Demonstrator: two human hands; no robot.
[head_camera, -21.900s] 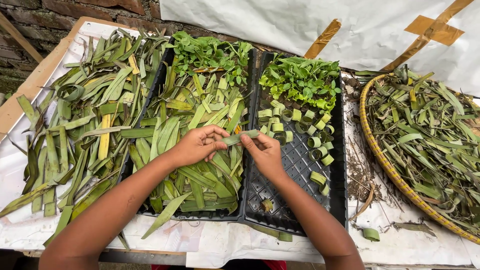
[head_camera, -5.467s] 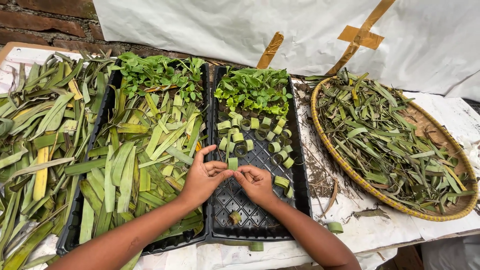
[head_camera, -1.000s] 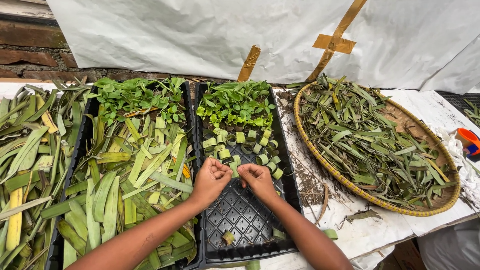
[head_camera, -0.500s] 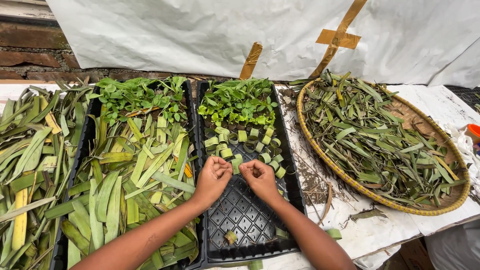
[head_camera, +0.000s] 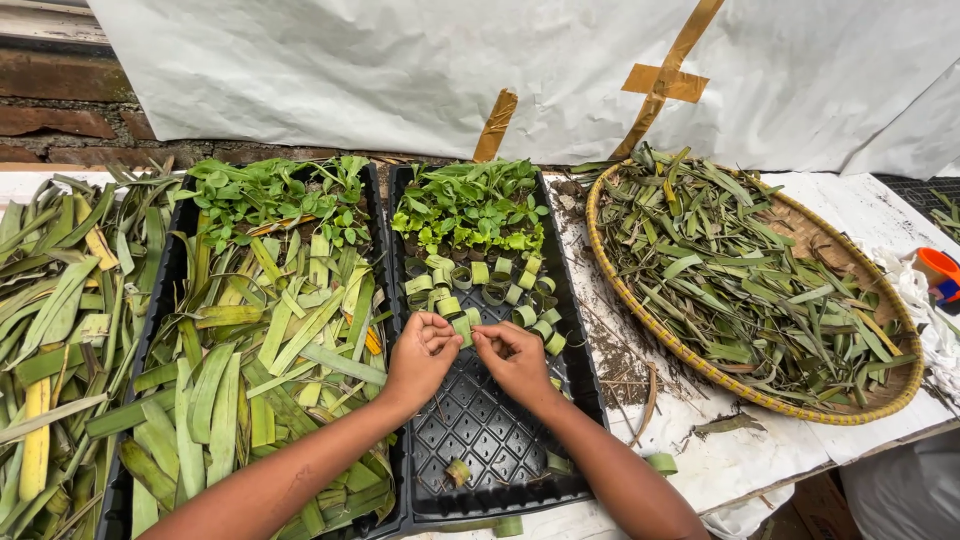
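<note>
Since a moment ago my left hand (head_camera: 420, 357) and right hand (head_camera: 515, 360) stay pinched on the leaf strip (head_camera: 462, 328) over the black tray (head_camera: 480, 440).

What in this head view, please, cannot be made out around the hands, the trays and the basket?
- Leaf ring: largely covered by the fingers of the left hand and right hand; its full shape is unclear.
- Left tray: its floor is buried under leaf strips.
- Orange object: cut off by the right edge.
- Woven basket: its inside is mostly hidden by narrow leaves.
</note>
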